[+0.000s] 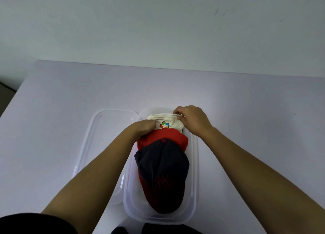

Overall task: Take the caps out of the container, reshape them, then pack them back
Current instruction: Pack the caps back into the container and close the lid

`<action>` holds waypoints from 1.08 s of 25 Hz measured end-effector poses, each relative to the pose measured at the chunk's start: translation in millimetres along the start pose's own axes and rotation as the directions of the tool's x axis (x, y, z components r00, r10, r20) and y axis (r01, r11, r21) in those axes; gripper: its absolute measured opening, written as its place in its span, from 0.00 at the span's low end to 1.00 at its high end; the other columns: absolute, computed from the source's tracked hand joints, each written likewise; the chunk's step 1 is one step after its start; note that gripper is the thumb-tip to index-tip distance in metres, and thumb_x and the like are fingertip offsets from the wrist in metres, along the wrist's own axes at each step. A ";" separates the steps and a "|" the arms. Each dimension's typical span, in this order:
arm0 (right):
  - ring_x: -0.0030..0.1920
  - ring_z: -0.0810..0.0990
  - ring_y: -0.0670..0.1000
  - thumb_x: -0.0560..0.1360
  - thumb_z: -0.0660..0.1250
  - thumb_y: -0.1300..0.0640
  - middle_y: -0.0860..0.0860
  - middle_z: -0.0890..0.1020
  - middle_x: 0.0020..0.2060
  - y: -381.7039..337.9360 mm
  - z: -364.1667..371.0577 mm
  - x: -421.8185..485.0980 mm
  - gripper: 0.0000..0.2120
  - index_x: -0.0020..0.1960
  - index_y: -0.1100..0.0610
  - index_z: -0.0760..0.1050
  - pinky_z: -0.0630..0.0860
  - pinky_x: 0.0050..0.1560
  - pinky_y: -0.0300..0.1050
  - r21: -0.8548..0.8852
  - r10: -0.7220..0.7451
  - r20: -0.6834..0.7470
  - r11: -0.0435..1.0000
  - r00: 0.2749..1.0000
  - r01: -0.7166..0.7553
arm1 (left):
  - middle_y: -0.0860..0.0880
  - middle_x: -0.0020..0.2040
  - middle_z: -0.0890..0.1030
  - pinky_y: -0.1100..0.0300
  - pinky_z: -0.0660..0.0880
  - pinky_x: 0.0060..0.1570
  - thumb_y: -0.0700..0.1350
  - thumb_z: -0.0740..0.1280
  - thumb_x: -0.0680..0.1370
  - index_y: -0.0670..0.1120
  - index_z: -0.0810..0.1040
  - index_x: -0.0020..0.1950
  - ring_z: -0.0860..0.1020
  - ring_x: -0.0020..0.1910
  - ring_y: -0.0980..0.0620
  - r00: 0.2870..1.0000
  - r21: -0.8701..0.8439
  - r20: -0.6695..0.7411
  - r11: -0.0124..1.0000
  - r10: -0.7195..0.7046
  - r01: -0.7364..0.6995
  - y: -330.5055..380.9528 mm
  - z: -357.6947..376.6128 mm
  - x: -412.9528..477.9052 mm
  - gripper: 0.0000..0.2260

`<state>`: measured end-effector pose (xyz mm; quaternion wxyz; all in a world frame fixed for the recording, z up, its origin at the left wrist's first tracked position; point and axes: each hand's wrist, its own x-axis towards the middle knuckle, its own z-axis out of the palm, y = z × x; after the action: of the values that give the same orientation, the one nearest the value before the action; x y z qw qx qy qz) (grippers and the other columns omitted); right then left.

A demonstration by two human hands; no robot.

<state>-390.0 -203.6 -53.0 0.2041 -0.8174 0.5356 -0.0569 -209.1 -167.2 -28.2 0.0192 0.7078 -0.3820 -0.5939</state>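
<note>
Right hand (191, 121) pinches the white cap (168, 122) at its far rim, thumb and fingers closed on fabric. Left hand (145, 128) is tucked in at the cap's 9 o'clock side with its fingers hidden, so its grip cannot be told. The white cap sits at the container's (193, 163) 12 o'clock end, with the red cap (175, 137) and navy cap (161, 172) overlapping toward 6 o'clock. Lid (98, 128) lies at 9 o'clock. Risk: an uneven lift may drag the red cap along or shift the light container.
</note>
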 end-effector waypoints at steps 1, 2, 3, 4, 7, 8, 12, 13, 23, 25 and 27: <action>0.54 0.77 0.53 0.78 0.63 0.56 0.51 0.83 0.51 2.2 0.3 -1.9 0.10 0.58 0.53 0.78 0.73 0.53 0.49 0.059 0.009 0.008 0.998 1.000 -0.010 | 0.42 0.56 0.75 0.56 0.73 0.48 0.42 0.52 0.79 0.39 0.65 0.69 0.76 0.50 0.46 0.995 0.178 -0.090 0.984 0.040 -0.024 -0.6 0.1 0.7 0.19; 0.54 0.78 0.53 0.78 0.63 0.57 0.52 0.83 0.52 4.4 0.4 -4.3 0.10 0.58 0.53 0.77 0.74 0.53 0.49 0.093 0.006 0.014 0.996 1.000 -0.007 | 0.40 0.60 0.73 0.54 0.71 0.53 0.42 0.54 0.79 0.39 0.62 0.71 0.75 0.56 0.43 0.972 0.342 -0.198 0.938 0.124 -0.050 -1.5 0.5 0.6 0.20; 0.54 0.78 0.53 0.78 0.63 0.58 0.52 0.83 0.53 6.6 1.1 -6.5 0.11 0.58 0.54 0.77 0.75 0.53 0.48 0.111 -0.004 0.015 0.994 1.000 0.002 | 0.39 0.61 0.74 0.53 0.70 0.54 0.42 0.55 0.79 0.42 0.62 0.71 0.74 0.58 0.41 0.928 0.447 -0.291 0.891 0.234 -0.085 -2.5 0.7 0.6 0.20; 0.54 0.78 0.53 0.78 0.62 0.59 0.52 0.82 0.54 8.5 1.3 -8.1 0.11 0.59 0.55 0.77 0.74 0.53 0.46 0.120 -0.014 0.011 0.993 1.000 0.013 | 0.39 0.59 0.75 0.54 0.69 0.53 0.42 0.56 0.80 0.44 0.64 0.70 0.74 0.58 0.41 0.874 0.491 -0.346 0.860 0.341 -0.140 -3.1 0.4 2.2 0.19; 0.57 0.78 0.52 0.78 0.60 0.60 0.52 0.80 0.58 9.0 -1.0 -13.7 0.13 0.62 0.56 0.75 0.71 0.55 0.41 0.158 -0.037 0.032 0.987 0.999 0.032 | 0.40 0.57 0.78 0.55 0.68 0.50 0.44 0.57 0.81 0.44 0.73 0.63 0.75 0.56 0.42 0.797 0.539 -0.387 0.816 0.463 -0.211 -4.8 -4.5 10.5 0.13; 0.59 0.77 0.52 0.79 0.59 0.59 0.52 0.79 0.60 7.6 -2.7 -17.0 0.14 0.63 0.56 0.74 0.70 0.58 0.41 0.180 -0.046 0.049 0.983 0.998 0.036 | 0.40 0.57 0.79 0.54 0.69 0.51 0.45 0.57 0.81 0.43 0.75 0.62 0.75 0.57 0.42 0.795 0.553 -0.385 0.807 0.469 -0.208 -5.3 -5.7 11.3 0.13; 0.63 0.73 0.49 0.80 0.57 0.50 0.51 0.75 0.63 -3.3 0.5 -47.8 0.17 0.64 0.56 0.74 0.69 0.62 0.43 0.271 -0.035 0.024 0.962 0.999 0.027 | 0.41 0.58 0.79 0.52 0.71 0.55 0.44 0.61 0.80 0.41 0.74 0.62 0.77 0.56 0.42 0.689 0.533 -0.439 0.785 0.576 -0.317 -12.4 -4.7 -2.0 0.13; 0.61 0.75 0.49 0.79 0.58 0.48 0.51 0.77 0.61 -5.4 3.3 -55.6 0.18 0.64 0.54 0.74 0.71 0.61 0.45 0.264 -0.029 0.037 0.964 0.999 0.018 | 0.42 0.56 0.80 0.52 0.72 0.54 0.43 0.62 0.78 0.40 0.75 0.60 0.78 0.55 0.43 0.680 0.506 -0.465 0.801 0.566 -0.321 -16.7 -5.6 -5.2 0.12; 0.56 0.76 0.49 0.73 0.70 0.55 0.50 0.77 0.58 -15.9 13.7 -65.6 0.18 0.62 0.54 0.73 0.73 0.61 0.49 0.394 0.277 0.006 0.883 0.961 -0.257 | 0.48 0.56 0.79 0.50 0.68 0.55 0.51 0.62 0.79 0.47 0.76 0.59 0.72 0.59 0.45 0.736 0.674 -0.368 0.708 0.567 -0.208 -44.6 11.4 -14.4 0.12; 0.61 0.74 0.50 0.76 0.65 0.56 0.52 0.75 0.61 -41.5 4.9 -97.8 0.17 0.65 0.55 0.71 0.71 0.64 0.48 0.383 0.168 -0.174 0.919 0.970 -0.091 | 0.46 0.56 0.80 0.54 0.70 0.55 0.47 0.63 0.78 0.45 0.77 0.60 0.74 0.56 0.45 0.564 0.523 -0.493 0.744 0.662 -0.416 -64.7 12.9 -50.9 0.12; 0.66 0.70 0.49 0.78 0.61 0.55 0.52 0.72 0.65 -53.7 11.3 -119.9 0.18 0.67 0.56 0.69 0.66 0.69 0.45 0.331 0.041 -0.274 0.942 0.961 0.054 | 0.44 0.53 0.81 0.56 0.71 0.51 0.42 0.63 0.78 0.43 0.78 0.57 0.78 0.51 0.44 0.476 0.412 -0.586 0.746 0.656 -0.523 -78.4 19.7 -69.6 0.10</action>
<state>-391.1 -74.3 -27.0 0.2631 -0.7565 0.5385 -0.2619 -185.6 -64.1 -14.2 0.3034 0.6993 -0.6157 -0.1994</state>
